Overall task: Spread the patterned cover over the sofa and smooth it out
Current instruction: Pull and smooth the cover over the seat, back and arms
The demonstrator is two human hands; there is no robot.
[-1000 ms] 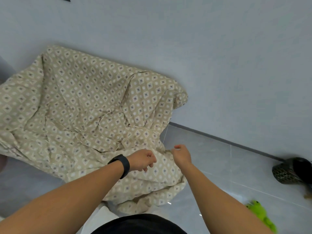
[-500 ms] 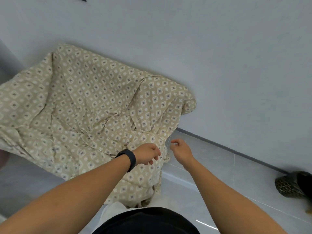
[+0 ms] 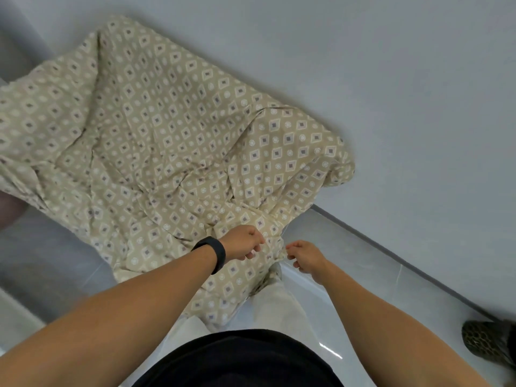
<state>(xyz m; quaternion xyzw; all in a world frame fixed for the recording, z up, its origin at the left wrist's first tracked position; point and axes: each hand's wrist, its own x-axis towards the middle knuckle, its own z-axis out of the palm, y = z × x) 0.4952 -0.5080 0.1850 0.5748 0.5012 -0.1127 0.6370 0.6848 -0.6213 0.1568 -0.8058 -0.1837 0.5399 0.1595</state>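
Still rumpled, beige diamond-patterned cover [image 3: 173, 152]

We see the patterned cover [image 3: 173, 152] as soft, matt woven cloth, creased and rumpled all over. The floor [image 3: 360, 263] beneath it looks like smooth, glossy grey tile that catches bright highlights, while the wall [image 3: 391, 79] is flat and matt. The wristband [image 3: 215, 254] appears a dull black, rubbery material.

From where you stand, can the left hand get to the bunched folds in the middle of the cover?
Probably yes. The left hand grips the patterned cover at its near right corner, beside the right hand. Nothing lies between it and the folds, though it would have to let go first.
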